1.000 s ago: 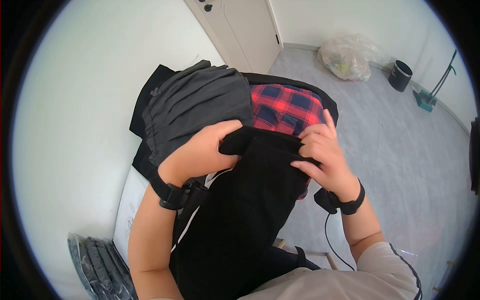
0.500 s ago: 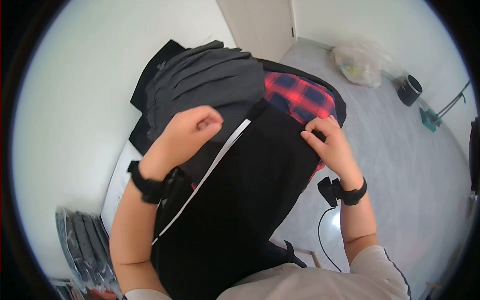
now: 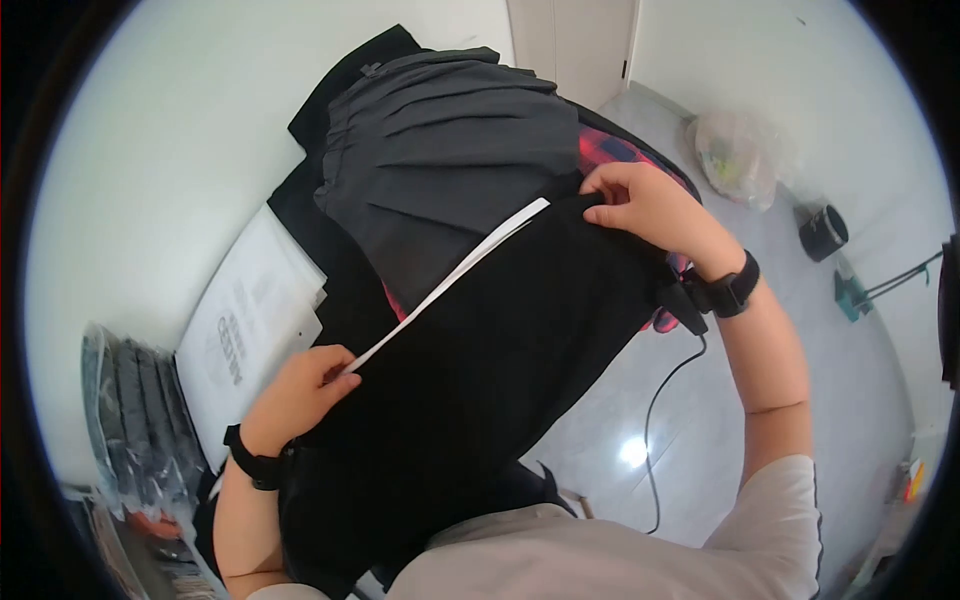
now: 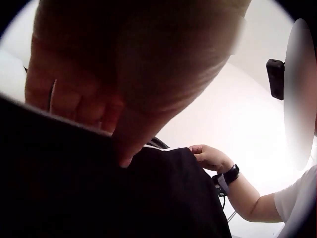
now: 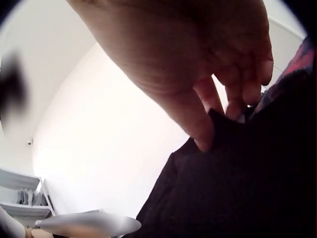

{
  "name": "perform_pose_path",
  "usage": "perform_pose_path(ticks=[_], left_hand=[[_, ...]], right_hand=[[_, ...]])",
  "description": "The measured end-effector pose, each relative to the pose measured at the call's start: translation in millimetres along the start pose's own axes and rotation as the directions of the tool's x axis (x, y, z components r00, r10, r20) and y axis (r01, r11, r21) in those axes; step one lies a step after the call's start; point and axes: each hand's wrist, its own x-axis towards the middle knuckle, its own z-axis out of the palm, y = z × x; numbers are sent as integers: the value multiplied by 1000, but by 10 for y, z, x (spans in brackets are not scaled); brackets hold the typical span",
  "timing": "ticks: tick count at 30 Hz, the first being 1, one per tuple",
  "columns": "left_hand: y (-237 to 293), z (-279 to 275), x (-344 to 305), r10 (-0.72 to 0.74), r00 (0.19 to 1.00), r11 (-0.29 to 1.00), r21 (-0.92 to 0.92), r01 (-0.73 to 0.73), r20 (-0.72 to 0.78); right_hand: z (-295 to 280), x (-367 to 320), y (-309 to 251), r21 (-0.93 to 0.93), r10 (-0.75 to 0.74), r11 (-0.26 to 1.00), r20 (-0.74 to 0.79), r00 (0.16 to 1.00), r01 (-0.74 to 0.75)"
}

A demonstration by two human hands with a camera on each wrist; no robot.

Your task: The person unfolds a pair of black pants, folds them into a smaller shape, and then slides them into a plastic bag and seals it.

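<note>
A black garment [image 3: 470,350] with a white stripe [image 3: 455,275] along its side lies across the person's front and over a pile of clothes. With thumb and fingers my left hand [image 3: 300,390] pinches its striped edge at the lower left. At the top edge, my right hand [image 3: 645,205] pinches the black cloth; in the right wrist view its thumb [image 5: 200,134] presses on the near face. Beyond the stripe is a dark grey pleated skirt [image 3: 450,150], and red-and-navy plaid cloth [image 3: 605,150] shows beside it.
White printed packages [image 3: 245,330] lie left of the pile, with clear-bagged grey clothes [image 3: 145,400] lower down. On the floor to the right are a plastic bag [image 3: 735,160], a black bin [image 3: 823,232] and a green dustpan [image 3: 852,295]. A cable [image 3: 655,430] hangs from the right wrist camera.
My left hand has left the garment's top end, moved down and left, and taken the striped edge. The right hand has shifted along the top edge. The head view has swung, placing the pile higher.
</note>
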Motion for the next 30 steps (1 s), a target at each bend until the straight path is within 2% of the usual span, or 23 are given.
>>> perform_pose_path(ticks=[1,2,4,5,6,8,9,10,12,13,15,16,17,18,19,20,21,22,23,25,27,28,30], left_hand=[[-21,11,-42,-2,1000,999,35,2,-12],[-5,27,-80,-4,1000,1000,3,4,-24],[29,32,-163,103,967,994,52,-93,-233],[15,48,-185,128,946,991,62,-115,-298],[-8,44,-189,112,946,994,49,-102,-304],[-55,17,-142,28,966,1000,-2,-30,-257],[-183,54,-92,15,976,1000,28,-9,-215],[-240,94,-70,10,977,1000,17,-7,-215],[-314,149,-88,-45,972,999,-5,45,-230],[-339,124,-177,-52,971,999,-13,50,-235],[-380,-26,-522,-26,923,999,-48,8,-384],[-437,-150,-733,-141,921,989,-19,144,-363],[-539,-217,-961,-175,896,984,-46,171,-407],[-663,-262,-1207,-213,866,976,-70,204,-452],[-812,-286,-1443,-301,837,953,-112,282,-457],[-971,-313,-1709,-386,797,921,-150,358,-465],[-1178,-305,-2001,-398,771,903,-66,424,-497],[-1241,-285,-2240,-461,730,868,-84,490,-504],[-1384,-258,-2508,-464,717,854,-48,519,-520],[-1637,-140,-3041,-466,673,802,47,595,-575],[-1788,52,-3455,-523,612,761,-2,649,-593],[-1865,153,-3612,-555,587,750,-48,660,-590],[-2120,415,-3930,-615,581,704,-38,710,-533]], right_hand=[[-40,35,-22,81,210,972,127,969,-221],[-68,36,-45,54,204,975,144,968,-214],[-87,1,-70,183,237,957,-52,970,-224],[-86,-12,-58,256,220,948,-91,971,-191],[-46,9,-80,251,214,949,-74,974,-190],[-12,89,-96,268,230,945,-146,962,-185],[44,162,21,158,217,967,-103,971,-199],[104,157,18,151,217,968,-95,971,-202],[231,158,-35,43,312,950,-47,949,-310],[260,98,-22,15,298,955,-67,952,-297],[242,-62,-30,36,312,950,-106,944,-310],[242,-136,-33,65,332,943,-149,932,-325],[224,-199,-64,-34,298,951,-182,937,-309],[218,-217,-26,-37,319,944,-162,934,-329],[245,-242,-78,87,327,944,-143,934,-317],[220,-217,-46,81,355,934,-106,929,-348],[230,-193,86,201,390,907,-76,918,-369],[203,-179,169,266,410,884,-41,911,-385],[224,-175,120,297,391,880,-7,920,-371],[160,-138,104,166,339,927,3,941,-335],[115,-109,58,145,309,938,54,949,-314],[115,-55,16,150,274,948,73,959,-282],[51,47,-165,261,243,936,5,970,-236]])
